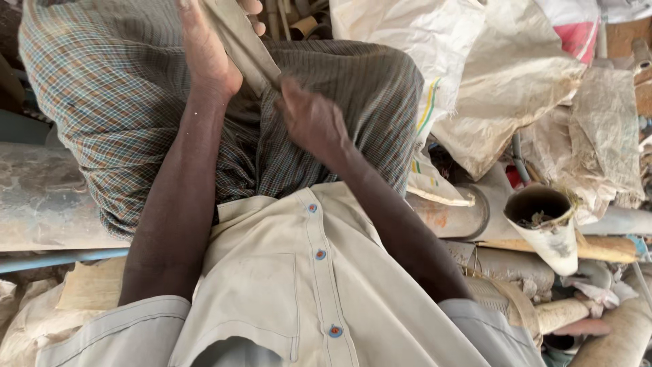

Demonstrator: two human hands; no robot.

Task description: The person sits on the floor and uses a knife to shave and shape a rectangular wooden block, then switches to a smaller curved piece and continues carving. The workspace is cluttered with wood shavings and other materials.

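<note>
Held over the lap: a flat beige strip (241,44), stiff-looking, long axis slanting from the top edge of the view down and to the right, lower end pointing at the gap between the knees

Clamped near its upper part by the left hand (204,47), palm pressed flat along the strip's side, fingertips curling over the far edge at the top of the view; fingers together, not spread

Met at its lower tip by the right hand (312,119), knuckles toward the camera, fingers folded down and away, so cannot tell whether pinching the tip or only pressing on it

Below and behind the strip: checked cloth (122,102) wrapped over both knees, and nearer the camera a pale buttoned shirt (299,285)

To the right, well apart from the hands: crumpled white sacks (489,75), a grey pipe (462,217) lying crosswise, a white tube (550,228) with its open mouth turned up

Both forearms bare, left one running straight up the view, right one angled in from the lower right, wrists converging on the strip
</note>
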